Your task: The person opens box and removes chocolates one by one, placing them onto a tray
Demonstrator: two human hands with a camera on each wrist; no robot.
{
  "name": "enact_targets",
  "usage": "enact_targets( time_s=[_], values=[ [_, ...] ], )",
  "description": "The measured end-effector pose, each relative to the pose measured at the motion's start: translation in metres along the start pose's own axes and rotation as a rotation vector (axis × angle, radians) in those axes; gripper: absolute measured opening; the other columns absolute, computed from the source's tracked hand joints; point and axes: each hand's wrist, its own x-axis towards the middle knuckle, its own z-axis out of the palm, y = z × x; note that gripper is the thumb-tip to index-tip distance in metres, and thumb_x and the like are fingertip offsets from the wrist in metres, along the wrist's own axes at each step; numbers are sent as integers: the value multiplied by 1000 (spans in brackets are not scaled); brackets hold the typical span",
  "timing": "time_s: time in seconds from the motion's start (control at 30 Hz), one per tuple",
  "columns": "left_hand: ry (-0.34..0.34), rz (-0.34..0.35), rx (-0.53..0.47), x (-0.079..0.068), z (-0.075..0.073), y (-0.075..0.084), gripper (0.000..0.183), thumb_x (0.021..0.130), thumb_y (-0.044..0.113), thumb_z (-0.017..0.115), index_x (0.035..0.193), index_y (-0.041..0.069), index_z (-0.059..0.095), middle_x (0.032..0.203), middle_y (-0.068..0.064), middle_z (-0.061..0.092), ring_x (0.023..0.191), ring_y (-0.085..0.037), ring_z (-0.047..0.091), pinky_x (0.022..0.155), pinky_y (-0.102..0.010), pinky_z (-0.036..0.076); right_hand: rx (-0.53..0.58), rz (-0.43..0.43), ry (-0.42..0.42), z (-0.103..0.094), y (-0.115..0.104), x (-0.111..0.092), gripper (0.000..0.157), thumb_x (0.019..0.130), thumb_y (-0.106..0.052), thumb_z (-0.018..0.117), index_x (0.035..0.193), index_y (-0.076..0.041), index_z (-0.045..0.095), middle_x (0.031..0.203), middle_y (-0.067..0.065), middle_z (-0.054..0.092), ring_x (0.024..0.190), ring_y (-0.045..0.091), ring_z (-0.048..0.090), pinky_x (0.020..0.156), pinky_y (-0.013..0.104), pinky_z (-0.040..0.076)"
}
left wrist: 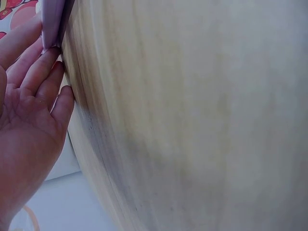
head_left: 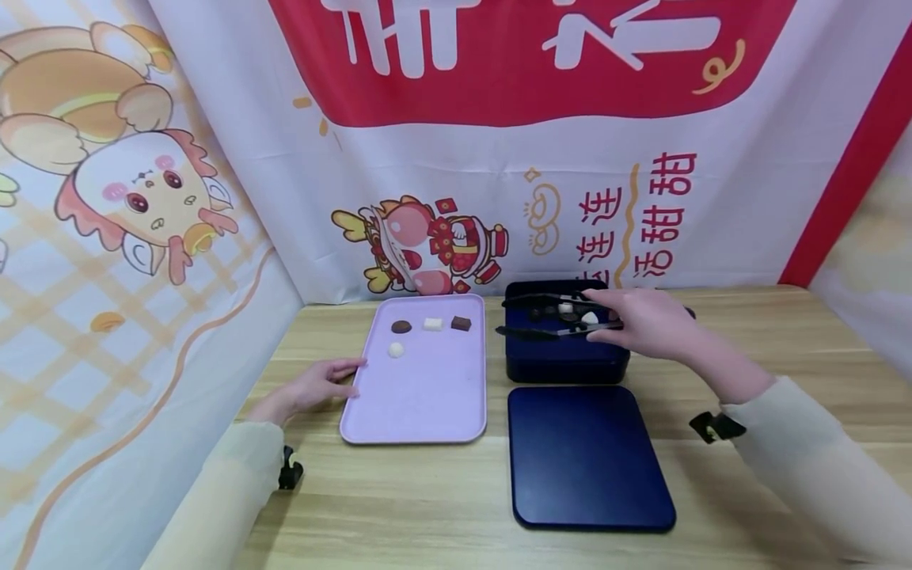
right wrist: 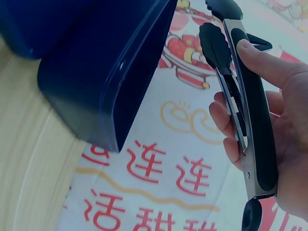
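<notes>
The tongs point(right wrist: 255, 108) are held in the right hand point(head_left: 648, 321), thumb on one arm and fingers on the other, their tips spread above the dark blue box point(head_left: 566, 370) at the far right of the table point(head_left: 399, 507) — small pieces point(head_left: 589, 318) are seen inside. The left rim of the lilac tray point(head_left: 420, 400) is touched by the left hand point(head_left: 313, 386), its fingers loosely extended. At the tray's far end a dark disc point(head_left: 401, 326), white block point(head_left: 432, 324) and dark block point(head_left: 461, 324) are lined up, left to right — a white ball point(head_left: 396, 350) is set nearer.
</notes>
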Motion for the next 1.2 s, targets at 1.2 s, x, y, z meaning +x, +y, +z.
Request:
enact_targets(
  time_s=[1.2],
  values=[
    [14, 6, -17, 0, 0, -5, 67, 87, 13, 72, 146, 3, 41, 149, -22, 35, 139, -37, 29, 114, -48, 21, -129, 148, -74, -2, 52, -24, 72, 78, -39, 80, 131, 5, 56, 92, 14, 71, 76, 27, 66, 59, 44, 53]
  ],
)
